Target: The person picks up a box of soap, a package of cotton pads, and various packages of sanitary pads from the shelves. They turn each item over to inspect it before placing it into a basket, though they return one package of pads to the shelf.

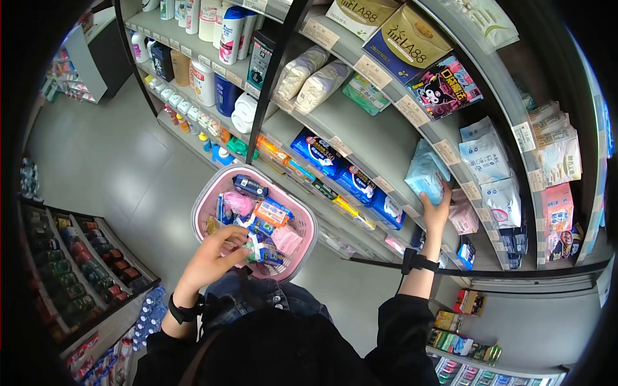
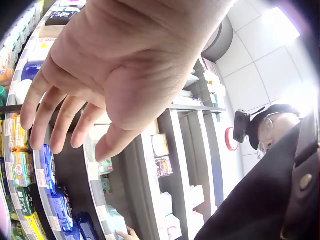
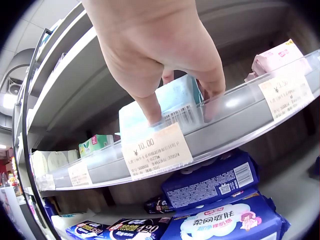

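My right hand (image 1: 438,209) reaches to a shelf on the right and grips a light blue pack of sanitary pads (image 1: 425,172). In the right wrist view, thumb and fingers straddle this pack (image 3: 175,100), which sits behind the clear shelf lip. Over the near side of a pink shopping basket (image 1: 313,235) hovers my left hand (image 1: 215,257), its fingers loosely extended and holding nothing. Inside the basket lie several packs, among them an orange-and-white one (image 1: 272,212), a pink one (image 1: 286,239) and a dark blue one (image 1: 251,186).
Dark blue pad packs (image 3: 225,220) fill the shelf below my right hand. A price tag (image 3: 156,152) hangs on the shelf lip. Bottles (image 1: 232,35) line the shelves at upper left. A drinks rack (image 1: 84,270) stands at left, beside grey floor (image 1: 135,154).
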The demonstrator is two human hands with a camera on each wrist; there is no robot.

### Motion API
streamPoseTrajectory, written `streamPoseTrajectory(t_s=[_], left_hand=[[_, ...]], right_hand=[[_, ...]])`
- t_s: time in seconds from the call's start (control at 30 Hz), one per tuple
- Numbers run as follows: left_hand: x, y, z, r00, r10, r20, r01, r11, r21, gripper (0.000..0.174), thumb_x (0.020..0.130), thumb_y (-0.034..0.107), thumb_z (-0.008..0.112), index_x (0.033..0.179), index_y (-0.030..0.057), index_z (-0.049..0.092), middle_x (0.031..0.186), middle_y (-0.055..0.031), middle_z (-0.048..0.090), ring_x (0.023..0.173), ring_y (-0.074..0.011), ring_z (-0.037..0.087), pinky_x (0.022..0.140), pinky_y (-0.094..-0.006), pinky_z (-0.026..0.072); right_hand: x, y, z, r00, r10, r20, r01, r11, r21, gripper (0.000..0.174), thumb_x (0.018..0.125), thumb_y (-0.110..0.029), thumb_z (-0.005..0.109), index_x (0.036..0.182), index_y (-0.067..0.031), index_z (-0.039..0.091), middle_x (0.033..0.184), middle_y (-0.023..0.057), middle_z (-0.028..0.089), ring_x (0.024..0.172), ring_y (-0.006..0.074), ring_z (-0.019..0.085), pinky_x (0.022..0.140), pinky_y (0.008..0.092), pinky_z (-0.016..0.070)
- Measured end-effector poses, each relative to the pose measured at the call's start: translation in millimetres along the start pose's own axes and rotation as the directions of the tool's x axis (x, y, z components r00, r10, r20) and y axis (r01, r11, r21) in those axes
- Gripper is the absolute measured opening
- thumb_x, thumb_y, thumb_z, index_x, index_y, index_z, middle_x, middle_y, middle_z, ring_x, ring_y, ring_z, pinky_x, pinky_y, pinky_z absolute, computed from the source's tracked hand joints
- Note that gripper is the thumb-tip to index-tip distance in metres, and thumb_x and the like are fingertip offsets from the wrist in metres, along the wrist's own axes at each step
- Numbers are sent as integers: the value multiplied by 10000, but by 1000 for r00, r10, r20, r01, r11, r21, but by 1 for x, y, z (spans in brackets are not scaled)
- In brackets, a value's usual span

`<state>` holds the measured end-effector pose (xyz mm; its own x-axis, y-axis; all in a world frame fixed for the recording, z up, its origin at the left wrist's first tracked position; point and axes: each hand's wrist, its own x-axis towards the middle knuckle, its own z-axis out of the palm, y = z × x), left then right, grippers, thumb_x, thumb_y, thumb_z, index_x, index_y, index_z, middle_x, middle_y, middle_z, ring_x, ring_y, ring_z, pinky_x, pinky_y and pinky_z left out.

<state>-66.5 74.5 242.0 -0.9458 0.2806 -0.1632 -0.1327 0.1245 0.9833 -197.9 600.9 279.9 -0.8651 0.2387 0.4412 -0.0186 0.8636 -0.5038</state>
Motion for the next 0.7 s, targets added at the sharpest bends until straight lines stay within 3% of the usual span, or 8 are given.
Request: streamPoseTrajectory(t_s=[0.27, 0.33, 0.37, 0.4, 0.47, 0.53, 0.67, 0.7], left_hand=[[7, 6, -13, 998, -10, -56, 12, 999, 49, 342, 825, 68, 669, 1156, 34, 589, 966, -53, 623, 932, -142, 600, 811, -274, 459], [13, -10, -20, 996, 8, -93, -6, 1000, 21, 327, 825, 58, 657, 1145, 26, 594, 980, -60, 622, 914, -140, 597, 786, -277, 469], [17, -17, -23, 996, 6, -86, -3, 999, 33, 327, 825, 58, 657, 1145, 26, 594, 980, -60, 622, 914, -140, 597, 786, -277, 469], [22, -27, -26, 992, -19, -127, 28, 997, 74, 328, 820, 55, 658, 1140, 21, 595, 982, -63, 622, 902, -142, 595, 767, -279, 473], [35, -58, -32, 987, -43, -153, 63, 989, 130, 329, 815, 52, 658, 1136, 16, 597, 983, -66, 621, 890, -144, 593, 748, -282, 478], [50, -113, -35, 979, -100, -179, 124, 984, 127, 336, 791, 80, 687, 1110, 12, 607, 965, -86, 619, 858, -144, 585, 716, -274, 482], [77, -213, -28, 974, -210, -84, 226, 902, 368, 399, 764, 149, 719, 1115, 9, 590, 964, -98, 635, 815, -186, 611, 724, -312, 502], [81, -227, -20, 956, -270, -112, 289, 810, 510, 496, 731, 178, 743, 1164, 19, 562, 1025, -142, 619, 890, -239, 610, 779, -350, 499]], right_hand=[[-24, -17, -2, 981, -62, -182, 43, 994, -104, 731, 750, -124, 754, 1394, -73, 413, 1386, 181, 434, 1186, 356, 498, 1001, 418, 395], [-39, -47, -16, 959, 201, -201, -194, 979, 54, 719, 778, -131, 743, 1401, -46, 395, 1378, 177, 451, 1147, 267, 531, 937, 371, 440], [-49, -49, -18, 956, 135, -260, -126, 991, 50, 588, 830, -86, 693, 1359, -32, 443, 1315, 154, 508, 1038, 195, 579, 854, 309, 473], [-61, -50, -22, 953, 150, -264, -140, 989, 55, 588, 830, -86, 693, 1359, -32, 443, 1315, 154, 508, 1038, 195, 579, 854, 309, 473], [-91, -56, -31, 968, 239, -81, -190, 903, 386, 436, 871, -32, 639, 1286, -11, 507, 1207, 114, 583, 987, 149, 589, 848, 261, 466], [-125, -81, -33, 959, 283, 33, -265, 841, 472, 297, 891, -18, 620, 1184, 4, 576, 1048, 66, 643, 946, 110, 592, 830, 242, 469], [-190, -92, -26, 907, 331, 261, -415, 810, 414, 222, 880, -28, 632, 1100, -5, 620, 974, 60, 666, 881, 103, 609, 795, 244, 475], [-204, -90, -24, 890, 357, 283, -449, 792, 414, 225, 875, -26, 632, 1099, -7, 623, 969, 67, 671, 869, 105, 612, 789, 242, 473]])
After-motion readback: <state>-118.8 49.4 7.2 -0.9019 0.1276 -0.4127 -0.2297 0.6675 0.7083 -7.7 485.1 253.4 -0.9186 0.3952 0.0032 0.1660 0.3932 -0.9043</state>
